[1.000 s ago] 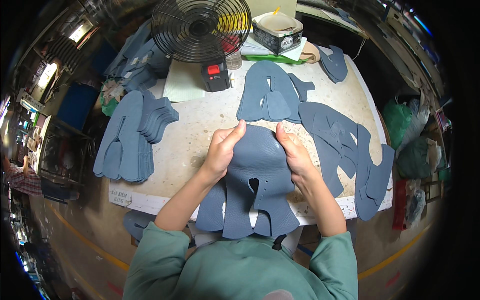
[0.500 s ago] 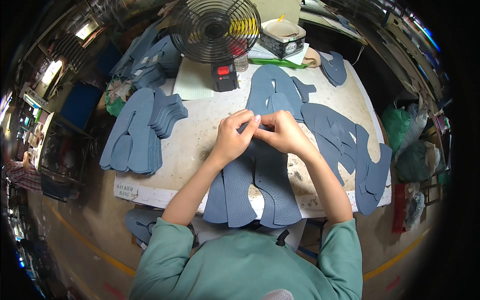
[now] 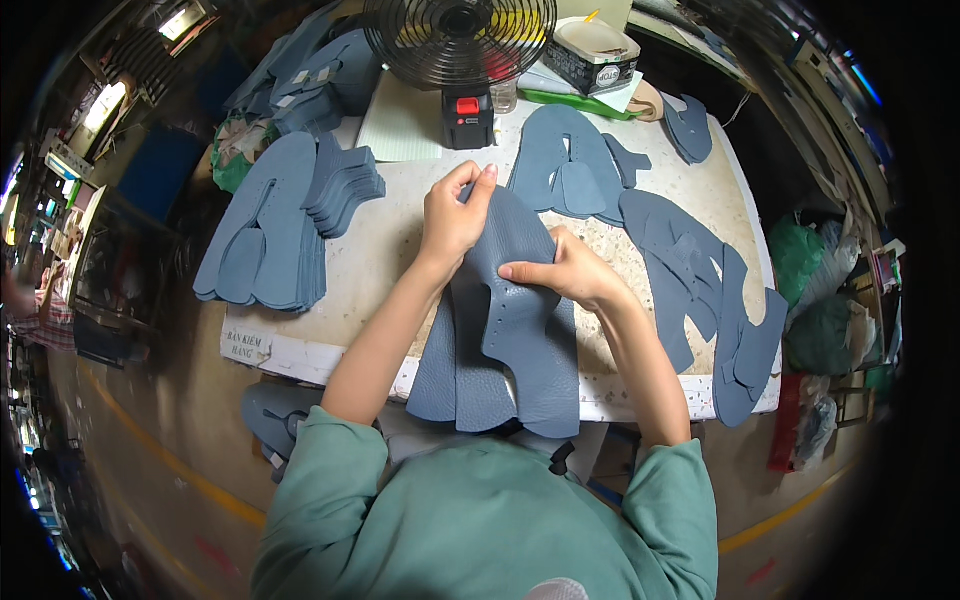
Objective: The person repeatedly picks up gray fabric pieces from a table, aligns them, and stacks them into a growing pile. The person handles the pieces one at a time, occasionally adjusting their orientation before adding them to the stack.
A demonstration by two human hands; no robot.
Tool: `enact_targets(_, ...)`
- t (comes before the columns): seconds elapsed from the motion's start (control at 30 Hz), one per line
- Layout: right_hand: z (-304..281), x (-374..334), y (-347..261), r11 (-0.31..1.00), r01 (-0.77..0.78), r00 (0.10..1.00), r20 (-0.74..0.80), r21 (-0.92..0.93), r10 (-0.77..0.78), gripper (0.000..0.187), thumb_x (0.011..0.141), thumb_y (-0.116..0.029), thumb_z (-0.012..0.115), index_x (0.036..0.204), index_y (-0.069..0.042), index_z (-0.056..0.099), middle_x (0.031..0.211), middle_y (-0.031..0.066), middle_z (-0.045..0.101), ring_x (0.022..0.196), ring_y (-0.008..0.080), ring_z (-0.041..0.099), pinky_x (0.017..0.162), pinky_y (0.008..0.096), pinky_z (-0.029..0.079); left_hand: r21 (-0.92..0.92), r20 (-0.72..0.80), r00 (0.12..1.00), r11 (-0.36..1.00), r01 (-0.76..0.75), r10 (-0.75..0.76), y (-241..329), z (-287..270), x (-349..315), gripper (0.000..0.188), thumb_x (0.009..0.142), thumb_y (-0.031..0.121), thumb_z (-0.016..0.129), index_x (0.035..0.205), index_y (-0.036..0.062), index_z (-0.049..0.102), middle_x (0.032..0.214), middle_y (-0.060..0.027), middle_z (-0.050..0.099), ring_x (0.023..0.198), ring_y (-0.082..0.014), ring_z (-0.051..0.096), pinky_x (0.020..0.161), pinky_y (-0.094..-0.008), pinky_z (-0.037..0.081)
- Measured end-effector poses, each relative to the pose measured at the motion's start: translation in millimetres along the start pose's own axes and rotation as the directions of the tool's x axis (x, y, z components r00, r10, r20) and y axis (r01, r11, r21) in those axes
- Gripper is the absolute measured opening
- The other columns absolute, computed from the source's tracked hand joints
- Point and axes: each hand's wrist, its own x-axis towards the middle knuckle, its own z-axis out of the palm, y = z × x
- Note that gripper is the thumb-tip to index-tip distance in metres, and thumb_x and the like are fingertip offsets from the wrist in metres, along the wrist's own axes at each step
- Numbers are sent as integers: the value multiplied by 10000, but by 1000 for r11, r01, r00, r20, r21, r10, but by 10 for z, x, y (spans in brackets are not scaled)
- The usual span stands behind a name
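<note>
Both my hands hold a blue-grey grained leather shoe-upper piece [image 3: 515,235], with a row of small holes along its inner edge. My left hand [image 3: 457,215] is closed on its far left edge. My right hand [image 3: 580,275] grips the right side, thumb pressed on the face and the other fingers mostly hidden beneath. Under it, more leather [image 3: 482,370] of the same colour reaches over the table's near edge; whether it is joined to the held piece I cannot tell. Ahead to the right lies a stack of matching cut pieces [image 3: 565,125].
On the white table [image 3: 395,270], tall leather stacks [image 3: 285,190] stand at left and loose pieces [image 3: 665,250] overlap at right. A black fan [image 3: 470,115], a notebook [image 3: 405,130] and a black box [image 3: 585,72] occupy the far side. Green bags [image 3: 795,250] are beside the table.
My hands were together at the leather's far end; now they are apart, with my right hand lower along its right side. The piece's grained face and row of holes now show.
</note>
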Motion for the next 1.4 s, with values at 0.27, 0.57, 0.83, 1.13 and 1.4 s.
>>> enact_targets(0.27,219,-419,266,985,-64,996,-55,160,74,271,751,-182,771,828,49,652,745,58,661,657,95,600,593,234,483,44,-55,996,996,75,-73,-229,-37,103,389,910,270,591,637,36,440,553,17,357,580,-65,318,520,-272,301)
enact_targets(0.57,326,-958,404,978,-146,989,61,151,138,288,803,-99,719,571,-66,551,575,-90,474,530,13,351,465,209,265,99,-56,981,977,189,-184,-340,-12,103,380,898,280,596,640,36,464,562,3,397,586,-84,349,550,-272,335)
enact_targets(0.83,453,-1425,565,964,-89,993,94,250,68,344,808,-134,735,521,-55,561,501,-103,391,498,5,302,440,205,220,100,-42,972,967,236,-233,-424,26,93,394,896,295,596,626,41,465,549,15,397,563,-77,341,517,-277,318)
enact_targets(1.13,286,-1706,499,933,-210,912,404,293,79,181,827,-48,680,673,43,654,664,88,682,644,123,680,507,184,495,106,105,941,944,311,-322,-599,181,-17,385,923,314,587,629,85,488,605,53,459,584,-36,364,535,-220,328)
enact_targets(1.4,-122,-1574,89,999,-35,936,351,39,19,146,870,-93,620,890,17,712,707,67,694,597,109,653,539,213,499,149,385,791,878,455,-475,-396,135,-50,357,867,350,653,871,-7,660,740,-61,626,649,-111,571,597,-255,471)
